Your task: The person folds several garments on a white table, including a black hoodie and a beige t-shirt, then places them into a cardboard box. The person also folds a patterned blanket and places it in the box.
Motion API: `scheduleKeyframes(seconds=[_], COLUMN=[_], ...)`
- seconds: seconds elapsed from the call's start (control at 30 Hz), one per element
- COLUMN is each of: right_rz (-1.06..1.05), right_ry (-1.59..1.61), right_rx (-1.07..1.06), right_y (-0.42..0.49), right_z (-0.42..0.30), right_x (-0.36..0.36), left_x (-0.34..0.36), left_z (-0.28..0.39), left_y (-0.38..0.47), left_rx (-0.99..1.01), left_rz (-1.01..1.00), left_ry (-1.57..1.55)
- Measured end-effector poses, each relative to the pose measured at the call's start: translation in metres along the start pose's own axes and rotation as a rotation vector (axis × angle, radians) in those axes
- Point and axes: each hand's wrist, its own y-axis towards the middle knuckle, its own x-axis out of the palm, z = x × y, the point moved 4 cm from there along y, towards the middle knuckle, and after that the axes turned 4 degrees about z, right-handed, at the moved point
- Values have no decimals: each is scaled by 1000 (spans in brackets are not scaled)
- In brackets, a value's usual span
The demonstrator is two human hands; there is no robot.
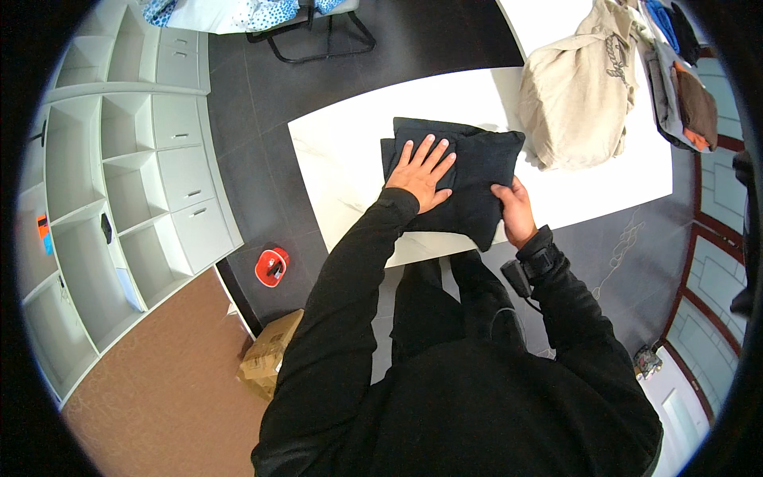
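Observation:
A folded black garment (471, 173) lies on the white marble-patterned table (346, 203) before me. My left hand (422, 176) presses flat on its left part, fingers spread and nothing gripped. At the garment's right edge, my right hand (516, 208) pinches the cloth, thumb on top and fingers under it, largely hidden. The lower right corner of the cloth reaches the near edge of the table. Right of the black garment lies a beige garment (575, 101) with dark lettering, loosely laid out.
Folded clothes (685, 101) are stacked at the table's far right end. A red basket (272, 267) and a cardboard box (271, 352) stand on the floor to the left, near white shelving (134, 161). A black-framed chair (328, 45) stands beyond the table.

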Motion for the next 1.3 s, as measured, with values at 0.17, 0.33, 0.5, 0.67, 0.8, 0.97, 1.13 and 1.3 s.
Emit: scheduleKeyframes(seconds=[0.17, 0.33, 0.5, 0.67, 0.8, 0.97, 1.13, 1.3], right_rz=[-79, -16, 22, -110, -203, -454, -539, -493], right_ry=[-205, -331, -562, -880, -1211, -1625, -1651, -1669], right_rx=[-2, -2, 16, -320, -531, -460, -488, -606], right_y=[-4, -3, 11, 23, 6, -2, 0, -2], right_z=[4, 11, 35, 52, 58, 72, 82, 87], right_x=[68, 86, 102, 130, 132, 128, 129, 140], left_x=[-13, -22, 7, 19, -13, -37, -26, -16], left_z=[1, -8, -22, -44, -57, -21, -29, -52], left_y=[-7, -50, -50, -60, -98, -57, 13, 16], left_rx=[-72, -218, -137, -221, -400, -17, 53, 10], left_rz=[9, 44, 72, 17, 153, 127, 146, 48], left_ry=[-3, -71, -119, -8, -218, -289, 29, -10])
